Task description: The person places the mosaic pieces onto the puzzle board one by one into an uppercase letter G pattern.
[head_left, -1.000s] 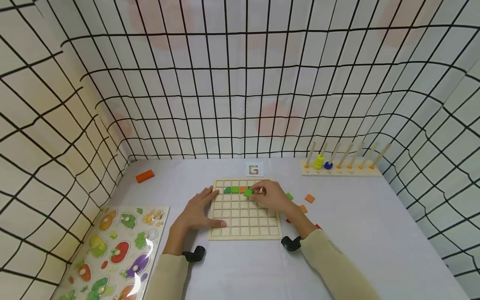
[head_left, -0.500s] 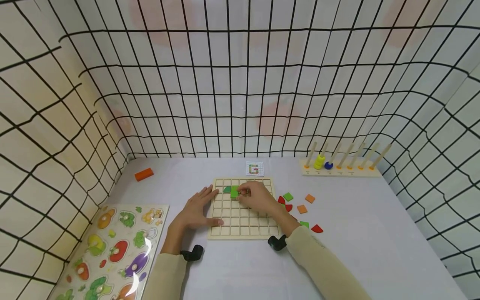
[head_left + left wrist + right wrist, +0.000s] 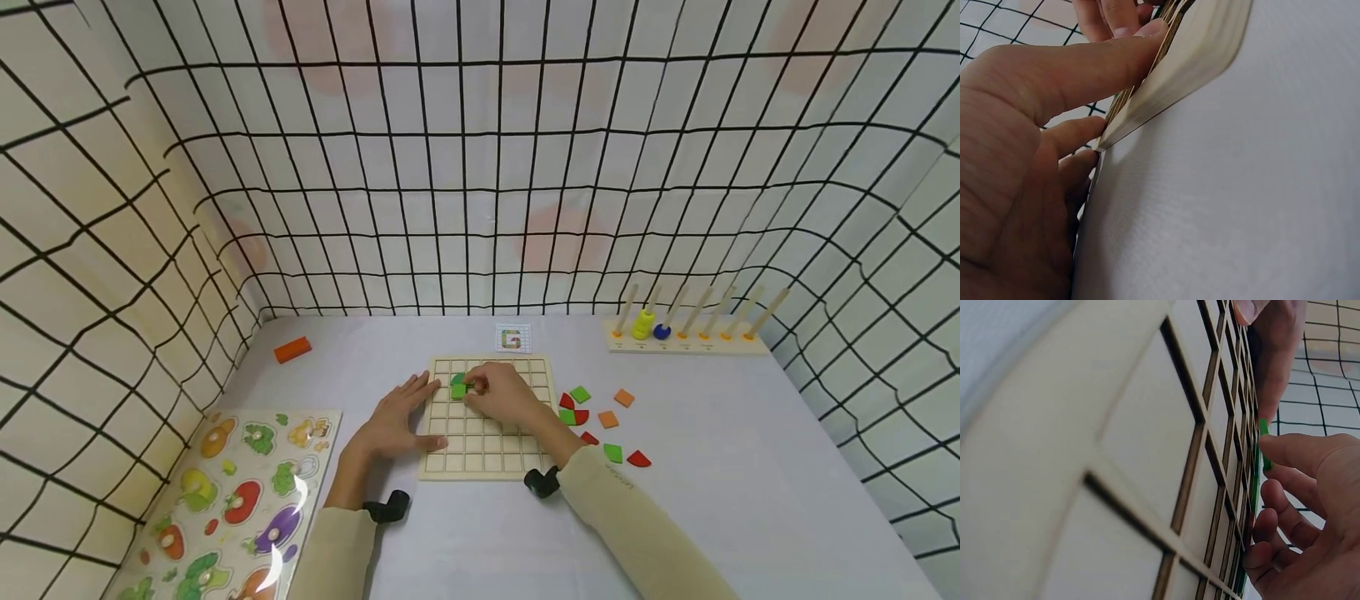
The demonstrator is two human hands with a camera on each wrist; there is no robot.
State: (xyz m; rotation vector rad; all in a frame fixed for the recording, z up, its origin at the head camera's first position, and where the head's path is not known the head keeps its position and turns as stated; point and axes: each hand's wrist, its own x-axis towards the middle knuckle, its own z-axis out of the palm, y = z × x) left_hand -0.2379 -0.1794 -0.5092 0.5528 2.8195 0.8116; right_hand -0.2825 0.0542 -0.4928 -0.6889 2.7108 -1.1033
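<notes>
A wooden grid board [image 3: 487, 462] lies on the white table. My right hand [image 3: 502, 393] pinches a light green square tile [image 3: 457, 392] between thumb and fingertip, low over the upper left cells. In the right wrist view that green tile [image 3: 1265, 444] stands edge-on at the fingertips. Just beyond it a dark green rounded tile [image 3: 457, 379] sits in a cell. The other tiles of that row are hidden behind my right hand. My left hand [image 3: 393, 421] rests with spread fingers along the board's left edge, its thumb lying on the board's surface [image 3: 1141, 53].
Right of the board lie loose tiles: an orange square [image 3: 624, 397], a red quarter piece [image 3: 639, 458], a green square [image 3: 612, 452] and several more. A pattern card [image 3: 513, 338] is behind the board. A peg stand [image 3: 686, 340], an orange block [image 3: 292, 349] and a vegetable puzzle [image 3: 232, 508] stand around.
My right hand has moved left across the board with the green tile, from the row's right part to its left end. My left hand stays at the board's edge.
</notes>
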